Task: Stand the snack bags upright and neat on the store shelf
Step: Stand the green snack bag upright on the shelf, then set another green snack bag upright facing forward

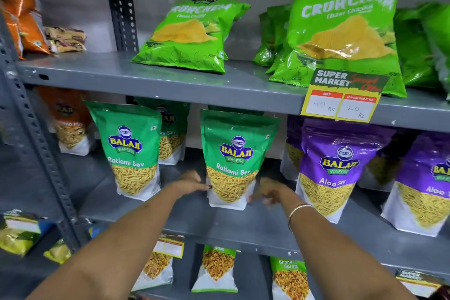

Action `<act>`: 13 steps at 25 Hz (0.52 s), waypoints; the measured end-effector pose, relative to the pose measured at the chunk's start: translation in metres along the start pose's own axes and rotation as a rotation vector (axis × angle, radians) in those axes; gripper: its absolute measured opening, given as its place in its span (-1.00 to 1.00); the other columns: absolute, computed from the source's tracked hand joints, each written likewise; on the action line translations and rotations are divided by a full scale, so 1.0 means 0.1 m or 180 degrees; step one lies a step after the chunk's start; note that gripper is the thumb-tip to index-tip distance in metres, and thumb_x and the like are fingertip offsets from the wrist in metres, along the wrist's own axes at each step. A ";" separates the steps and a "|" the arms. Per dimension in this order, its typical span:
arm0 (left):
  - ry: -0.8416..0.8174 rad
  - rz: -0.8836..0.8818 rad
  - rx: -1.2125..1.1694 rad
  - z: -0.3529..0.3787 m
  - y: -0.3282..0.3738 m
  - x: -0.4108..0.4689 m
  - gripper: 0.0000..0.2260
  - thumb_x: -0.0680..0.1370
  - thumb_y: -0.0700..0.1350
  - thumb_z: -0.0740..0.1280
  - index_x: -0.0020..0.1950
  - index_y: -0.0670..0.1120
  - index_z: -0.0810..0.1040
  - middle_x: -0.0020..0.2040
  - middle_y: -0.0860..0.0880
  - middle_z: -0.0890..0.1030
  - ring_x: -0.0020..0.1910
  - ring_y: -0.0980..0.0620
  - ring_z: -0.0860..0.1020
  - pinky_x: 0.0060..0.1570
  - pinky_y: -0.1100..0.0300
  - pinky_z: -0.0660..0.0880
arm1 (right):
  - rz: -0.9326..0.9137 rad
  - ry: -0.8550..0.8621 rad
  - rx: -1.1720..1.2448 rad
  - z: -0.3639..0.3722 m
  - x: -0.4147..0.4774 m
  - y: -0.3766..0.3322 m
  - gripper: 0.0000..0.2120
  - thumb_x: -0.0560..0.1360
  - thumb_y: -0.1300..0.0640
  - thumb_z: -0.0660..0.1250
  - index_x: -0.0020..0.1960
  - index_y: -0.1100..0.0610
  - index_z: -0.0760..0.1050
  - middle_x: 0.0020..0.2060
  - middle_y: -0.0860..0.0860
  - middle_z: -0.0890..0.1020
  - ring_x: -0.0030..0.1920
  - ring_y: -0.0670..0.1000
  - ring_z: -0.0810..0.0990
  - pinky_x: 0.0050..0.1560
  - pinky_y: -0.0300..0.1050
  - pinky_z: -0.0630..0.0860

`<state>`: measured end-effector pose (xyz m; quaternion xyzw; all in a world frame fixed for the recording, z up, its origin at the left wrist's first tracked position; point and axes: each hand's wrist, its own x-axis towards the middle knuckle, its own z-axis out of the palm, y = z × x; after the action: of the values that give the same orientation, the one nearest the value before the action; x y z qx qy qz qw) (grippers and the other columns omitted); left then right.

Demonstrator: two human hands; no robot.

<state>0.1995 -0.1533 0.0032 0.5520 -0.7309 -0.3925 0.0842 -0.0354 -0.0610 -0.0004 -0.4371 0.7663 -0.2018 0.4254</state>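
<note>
While blurred, both hands (192, 184) flank Ratlami Sev bag (233, 161).

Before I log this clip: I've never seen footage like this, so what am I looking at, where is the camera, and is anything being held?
There is no machine here. A camera worn on a person's head looks forward and down, so the two bare arms reaching in from the bottom are the wearer's own. They face a grey metal store shelf. The left hand and right hand sit on either side of the base of a green Ratlami Sev bag standing upright on the middle level. The right hand is blurred, so I cannot tell whether either one grips it. Beside it stand another Ratlami Sev bag and purple Aloo Sev bags. Above, green Crunchem bags lean back behind a yellow price tag.
</note>
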 end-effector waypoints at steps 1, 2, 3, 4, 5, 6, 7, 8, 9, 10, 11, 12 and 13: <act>-0.0288 -0.0312 0.0192 -0.12 -0.12 -0.01 -0.68 0.48 0.05 0.34 -0.18 -0.21 0.41 0.16 -0.43 0.40 -0.09 -0.13 0.51 -0.17 0.17 0.32 | 0.0511 -0.0272 -0.0187 0.02 -0.06 -0.04 -0.78 0.16 0.18 0.57 -0.29 0.19 0.57 -0.63 0.05 0.53 -0.69 -0.08 0.42 -0.62 -0.31 0.40; -0.0590 -0.0655 0.0280 -0.27 -0.24 -0.06 -0.67 0.50 0.09 0.29 -0.17 -0.19 0.40 -0.20 -0.21 0.45 -0.13 -0.08 0.52 -0.16 0.15 0.35 | 0.0845 -0.0603 -0.0287 0.09 -0.10 -0.10 -0.79 0.16 0.16 0.57 -0.33 0.20 0.58 -0.60 0.11 0.53 -0.65 0.00 0.48 -0.60 -0.23 0.47; -0.0880 -0.1008 0.0310 -0.44 -0.39 -0.11 -0.66 0.52 0.13 0.24 -0.20 -0.14 0.39 -0.24 -0.11 0.44 -0.15 -0.01 0.51 -0.14 0.14 0.38 | 0.1012 -0.0910 -0.0344 0.19 -0.15 -0.23 -0.81 0.24 0.14 0.54 -0.28 0.22 0.59 -0.50 0.16 0.56 -0.57 0.05 0.56 -0.55 -0.13 0.56; -0.1119 -0.1359 0.0349 -0.60 -0.54 -0.13 -0.65 0.54 0.15 0.19 -0.21 -0.13 0.40 -0.23 -0.07 0.45 -0.08 0.00 0.53 -0.07 0.13 0.40 | 0.1093 -0.1156 -0.0407 0.32 -0.12 -0.37 -0.84 0.36 0.13 0.46 -0.22 0.22 0.57 -0.41 0.17 0.59 -0.51 0.07 0.62 -0.49 -0.08 0.61; -0.1173 -0.1584 0.0465 -0.79 -0.74 -0.13 -0.62 0.55 0.15 0.15 -0.15 -0.16 0.45 -0.15 -0.10 0.51 0.09 -0.02 0.55 0.04 0.14 0.41 | 0.1076 -0.1285 -0.0414 0.50 -0.11 -0.55 -0.86 0.44 0.12 0.38 -0.16 0.21 0.55 -0.34 0.14 0.61 -0.48 0.04 0.66 -0.45 -0.08 0.64; -0.1070 -0.1636 0.0640 -0.97 -0.93 -0.13 -0.58 0.57 0.14 0.15 0.01 -0.23 0.50 0.02 -0.17 0.56 0.26 -0.05 0.50 0.15 0.15 0.41 | 0.0966 -0.1327 -0.0356 0.71 -0.05 -0.74 -0.86 0.48 0.13 0.32 -0.15 0.20 0.55 -0.29 0.09 0.61 -0.48 0.00 0.67 -0.43 -0.12 0.64; -0.0743 -0.1510 0.0755 -1.11 -1.10 -0.12 -0.54 0.57 0.09 0.18 0.21 -0.28 0.46 0.24 -0.19 0.53 0.36 -0.06 0.45 0.24 0.14 0.40 | 0.0820 -0.1298 -0.0281 0.92 -0.01 -0.93 -0.84 0.51 0.14 0.28 -0.18 0.19 0.57 -0.26 0.04 0.62 -0.49 -0.04 0.66 -0.45 -0.16 0.63; -0.0405 -0.1263 0.0867 -1.24 -1.22 -0.10 -0.52 0.56 0.02 0.24 0.35 -0.30 0.39 0.37 -0.18 0.46 0.39 -0.09 0.42 0.28 0.13 0.40 | 0.0658 -0.1189 -0.0218 1.12 -0.01 -1.12 -0.81 0.52 0.16 0.25 -0.21 0.18 0.56 -0.29 -0.03 0.64 -0.51 -0.09 0.65 -0.47 -0.20 0.59; -0.0122 -0.0881 0.0834 -1.33 -1.36 -0.07 -0.50 0.52 -0.08 0.30 0.40 -0.29 0.35 0.42 -0.17 0.41 0.39 -0.11 0.42 0.28 0.11 0.42 | 0.0483 -0.0970 -0.0148 1.35 -0.02 -1.31 -0.85 0.53 0.14 0.25 -0.15 0.17 0.53 -0.30 -0.10 0.65 -0.46 -0.12 0.64 -0.42 -0.21 0.55; 0.0073 -0.0468 0.0702 -1.39 -1.51 0.01 -0.48 0.48 -0.17 0.36 0.39 -0.30 0.36 0.41 -0.19 0.42 0.36 -0.14 0.44 0.26 0.07 0.43 | 0.0250 -0.0678 -0.0090 1.60 -0.04 -1.50 -0.87 0.51 0.11 0.29 0.01 0.15 0.48 -0.20 -0.12 0.64 -0.28 -0.12 0.64 -0.26 -0.17 0.54; 0.0251 -0.0117 0.0455 -1.42 -1.62 0.05 -0.47 0.42 -0.26 0.40 0.35 -0.34 0.36 0.35 -0.21 0.46 0.31 -0.14 0.47 0.24 0.03 0.44 | 0.0002 -0.0292 0.0035 1.79 -0.02 -1.64 -0.64 0.48 0.10 0.35 0.24 0.12 0.37 0.01 -0.11 0.56 0.02 -0.09 0.59 -0.02 -0.14 0.51; 0.0440 0.0131 0.0070 -1.43 -1.69 0.06 -0.46 0.36 -0.34 0.43 0.31 -0.34 0.38 0.25 -0.19 0.51 0.24 -0.11 0.50 0.21 0.02 0.45 | -0.0215 0.0009 0.0304 1.96 0.00 -1.76 -0.42 0.45 0.15 0.39 0.39 0.14 0.23 0.21 -0.10 0.43 0.26 -0.04 0.45 0.20 -0.10 0.42; 0.0554 0.0264 -0.0343 -1.45 -1.76 0.10 -0.44 0.31 -0.39 0.45 0.28 -0.32 0.39 0.18 -0.16 0.52 0.20 -0.09 0.51 0.20 0.01 0.46 | -0.0384 0.0178 0.0689 2.11 0.02 -1.87 -0.33 0.42 0.21 0.41 0.44 0.19 0.17 0.30 -0.08 0.35 0.38 0.02 0.34 0.30 -0.09 0.34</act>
<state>0.4070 -0.2463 -0.0189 0.5480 -0.7208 -0.3779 0.1930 0.2319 -0.1502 0.0084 -0.4281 0.7240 -0.3206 0.4356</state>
